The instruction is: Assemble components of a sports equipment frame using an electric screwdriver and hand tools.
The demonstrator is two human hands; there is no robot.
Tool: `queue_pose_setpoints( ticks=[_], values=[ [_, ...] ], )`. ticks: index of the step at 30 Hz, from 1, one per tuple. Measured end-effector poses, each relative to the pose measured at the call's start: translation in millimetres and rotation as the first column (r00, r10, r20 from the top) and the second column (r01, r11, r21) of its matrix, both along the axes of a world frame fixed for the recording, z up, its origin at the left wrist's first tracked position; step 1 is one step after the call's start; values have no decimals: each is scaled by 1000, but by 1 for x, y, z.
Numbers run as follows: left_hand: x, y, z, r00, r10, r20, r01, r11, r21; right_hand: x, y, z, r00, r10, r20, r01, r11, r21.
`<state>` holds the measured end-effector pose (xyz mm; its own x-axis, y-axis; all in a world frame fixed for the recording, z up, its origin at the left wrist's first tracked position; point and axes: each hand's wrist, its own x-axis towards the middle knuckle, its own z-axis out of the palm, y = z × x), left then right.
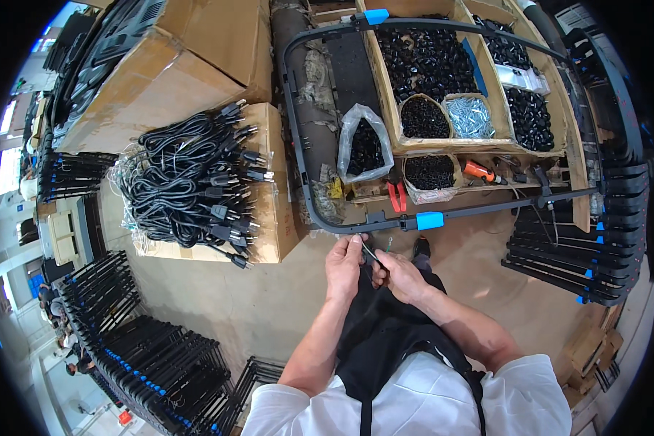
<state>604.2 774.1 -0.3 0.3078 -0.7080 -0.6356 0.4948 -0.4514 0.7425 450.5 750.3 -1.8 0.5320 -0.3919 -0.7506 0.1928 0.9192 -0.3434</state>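
Note:
My left hand (344, 266) and my right hand (398, 277) meet just below the near bar of a black metal frame (385, 221) that lies across the workbench. Both pinch a thin wire (374, 254) with green ends between the fingertips. The left fingers touch the bar near a black bracket; a blue clip (429, 220) sits on the bar just right of the hands. I wear a white shirt and a black apron.
Wooden trays hold small black parts (421, 62) and silver screws (470, 116); red pliers (396, 196) and an orange tool (479, 171) lie nearby. Black power cords (189, 182) are piled on a cardboard box at left. Stacks of black frames (581, 254) stand right and lower left.

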Motion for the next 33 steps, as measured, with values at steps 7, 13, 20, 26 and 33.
queue_pose_setpoints(
  ticks=[7, 13, 20, 26, 33],
  values=[
    [1, -15, 13, 980, -66, 187, 49, 995, 92, 4, 1, -4, 999, -17, 36, 15, 997, 73],
    [2, -16, 41, 984, -76, 163, 47, 983, 175, 19, -5, -3, 996, -68, 64, 61, 992, 115],
    [10, 65, 20, 813, -278, 512, 284, 956, 67, 39, -30, -1, 983, -119, 143, 87, 974, 210],
    [11, 83, -10, 779, -507, 368, 540, 842, 18, 20, -10, -26, 993, -77, -90, 92, 980, 176],
    [23, 84, -26, 898, -417, 139, 434, 893, -121, 1, -82, 84, 694, 59, -718, -696, 312, -647]
  ],
)
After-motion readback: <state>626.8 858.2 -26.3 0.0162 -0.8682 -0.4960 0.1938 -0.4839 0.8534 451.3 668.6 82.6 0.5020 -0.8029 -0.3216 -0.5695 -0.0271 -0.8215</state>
